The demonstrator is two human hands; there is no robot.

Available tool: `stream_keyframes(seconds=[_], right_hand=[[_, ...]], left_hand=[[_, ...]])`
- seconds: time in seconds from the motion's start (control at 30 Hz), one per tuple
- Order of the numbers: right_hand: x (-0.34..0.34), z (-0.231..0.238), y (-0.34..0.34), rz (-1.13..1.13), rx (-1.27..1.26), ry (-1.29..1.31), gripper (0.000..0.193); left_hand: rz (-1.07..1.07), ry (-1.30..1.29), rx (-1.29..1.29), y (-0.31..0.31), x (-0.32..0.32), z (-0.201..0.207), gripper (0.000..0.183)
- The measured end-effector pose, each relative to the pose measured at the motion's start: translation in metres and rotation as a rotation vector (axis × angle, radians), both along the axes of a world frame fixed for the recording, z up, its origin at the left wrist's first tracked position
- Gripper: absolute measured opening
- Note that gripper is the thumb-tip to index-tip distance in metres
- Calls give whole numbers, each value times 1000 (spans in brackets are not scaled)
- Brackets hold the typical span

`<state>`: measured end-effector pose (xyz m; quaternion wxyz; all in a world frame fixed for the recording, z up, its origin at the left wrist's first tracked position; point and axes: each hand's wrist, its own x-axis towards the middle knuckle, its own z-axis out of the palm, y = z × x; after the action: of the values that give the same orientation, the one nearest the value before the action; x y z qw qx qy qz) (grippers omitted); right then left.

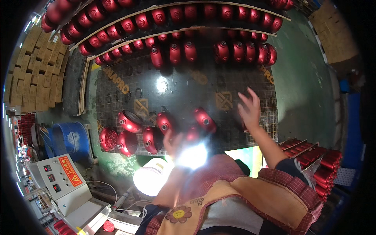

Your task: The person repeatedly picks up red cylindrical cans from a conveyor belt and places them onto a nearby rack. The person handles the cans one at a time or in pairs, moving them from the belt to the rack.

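My right hand (pixel 250 109) is raised over the right part of a dark board table (pixel 184 94), fingers spread, with nothing seen in it. My left hand (pixel 172 144) is at the table's near edge, blurred and partly washed out by a bright glare. Its fingertips are by a glossy red rounded canister (pixel 165 121) with a short silver neck; whether they touch it I cannot tell. To the right lies another red canister (pixel 205 119), and one more (pixel 192 133) is partly lost in the glare. Several others, such as this red canister (pixel 150 140), stand or lie at the left.
Shelves (pixel 188 29) packed with red canisters run along the far side, with a row of red canisters (pixel 190 51) below. A grey control box (pixel 62 182) is at the lower left, near a blue drum (pixel 68 137). Stacked cartons (pixel 37 74) stand far left; a red stack (pixel 325 170) is at right.
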<state>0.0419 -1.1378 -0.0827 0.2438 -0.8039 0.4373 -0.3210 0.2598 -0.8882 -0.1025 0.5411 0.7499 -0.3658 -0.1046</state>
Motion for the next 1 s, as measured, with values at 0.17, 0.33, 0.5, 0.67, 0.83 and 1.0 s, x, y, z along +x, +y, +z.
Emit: stream_keyframes(seconds=[0.17,0.33,0.5,0.67,0.83,1.0], right_hand=[[157,-18,-103,217,-64,-39,57],[279,-54,-154,51,95,177,61],[285,-82,-164,65,128,176,63],[254,-93,-182,89,159,-55,65],[174,-35,-190,299,153,-247,67],[119,56,-120,463,769,-757,67]], left_hand=[[49,-246,46,-125,134,13,45],[51,-425,326,-264,220,-22,58],[63,-369,415,-316,243,-66,62],[20,-245,296,-297,249,-64,62],[-10,-174,131,-191,247,12,62],[108,502,-386,-24,204,94,67]])
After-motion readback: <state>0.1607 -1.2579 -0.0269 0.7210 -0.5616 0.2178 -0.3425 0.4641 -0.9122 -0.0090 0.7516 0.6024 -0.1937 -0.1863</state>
